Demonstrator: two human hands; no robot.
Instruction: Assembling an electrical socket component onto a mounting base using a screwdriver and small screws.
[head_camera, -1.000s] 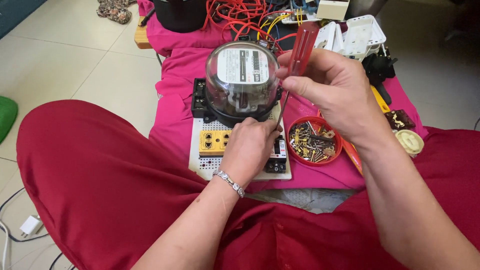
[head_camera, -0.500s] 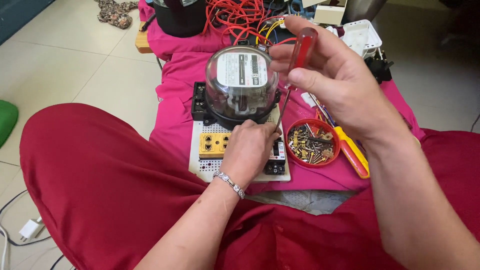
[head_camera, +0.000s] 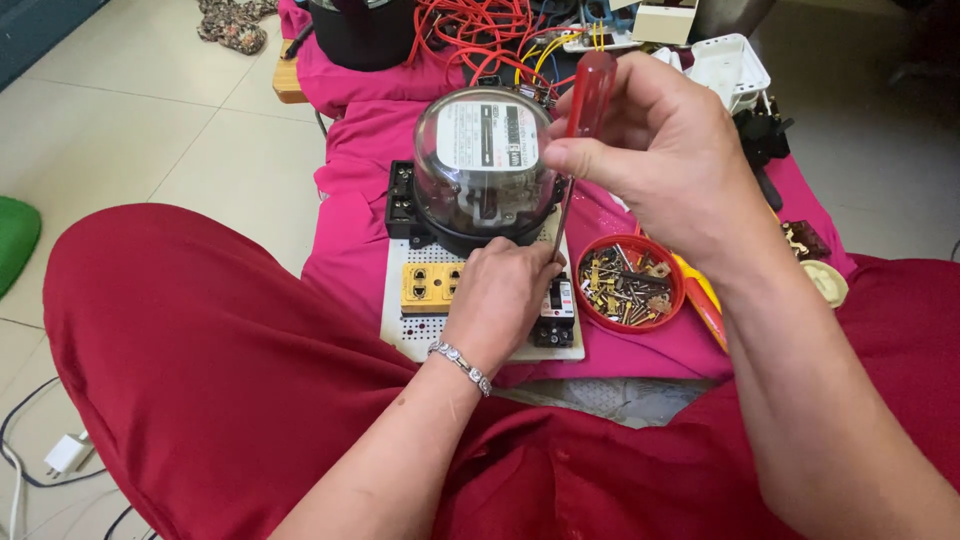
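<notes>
Screwdriver (head_camera: 583, 120) stands upright in our right hand (head_camera: 665, 160), fingers clamped on its red handle, tip down by the meter (head_camera: 483, 165) on the white board (head_camera: 415, 325). Our left hand (head_camera: 500, 295) presses closed at the tip — on what, we cannot tell. Meter and yellow socket (head_camera: 428, 287) sit mounted; screws (head_camera: 627, 285) remain in the red dish — fastening looks unfinished.

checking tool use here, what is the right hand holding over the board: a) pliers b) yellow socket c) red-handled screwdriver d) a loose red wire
c: the right hand grips a red-handled screwdriver upright, its shaft running down beside the glass-domed electric meter to where the left hand rests on the white perforated board.
</notes>
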